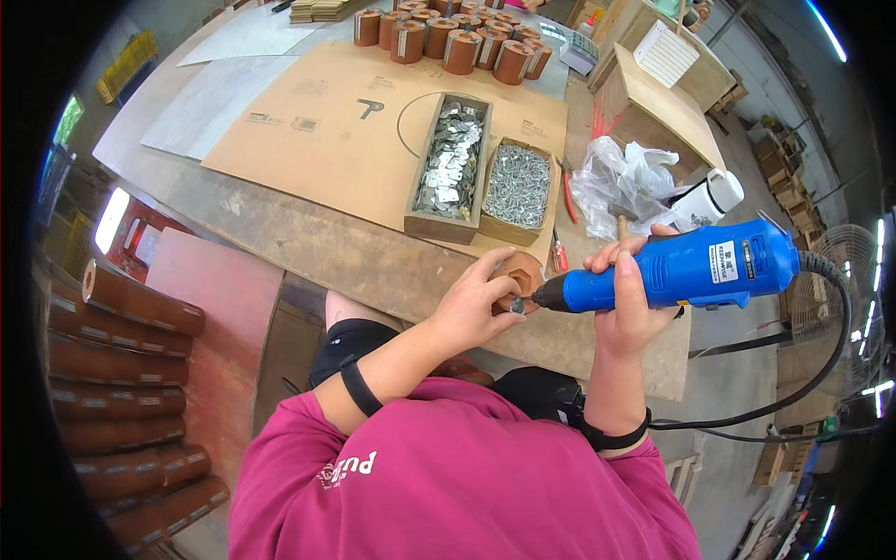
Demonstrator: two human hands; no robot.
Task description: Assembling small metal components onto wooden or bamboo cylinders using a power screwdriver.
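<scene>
My right hand (627,285) is wrapped round a blue electric screwdriver (691,266), held level with its black nose pointing left. That nose meets or nearly meets a small grey metal piece (517,305) at the near side of a brown round part (528,266) with an angular hollow. My left hand (478,301) pinches the metal piece, its fingers bent over the brown part by the table's near edge. The driver's tip and any screw there are too small to make out. Beyond the hands stand a wooden tray (417,224) of flat metal pieces and a cardboard box (507,233) of screws.
Brown cylinders (461,52) crowd the far table; more are stacked (121,350) at the left. Red-handled pliers (569,196), a red-handled tool (559,254), a plastic bag (611,182) and a white bottle (714,196) lie rightward. A black cable (845,327) hangs from the driver.
</scene>
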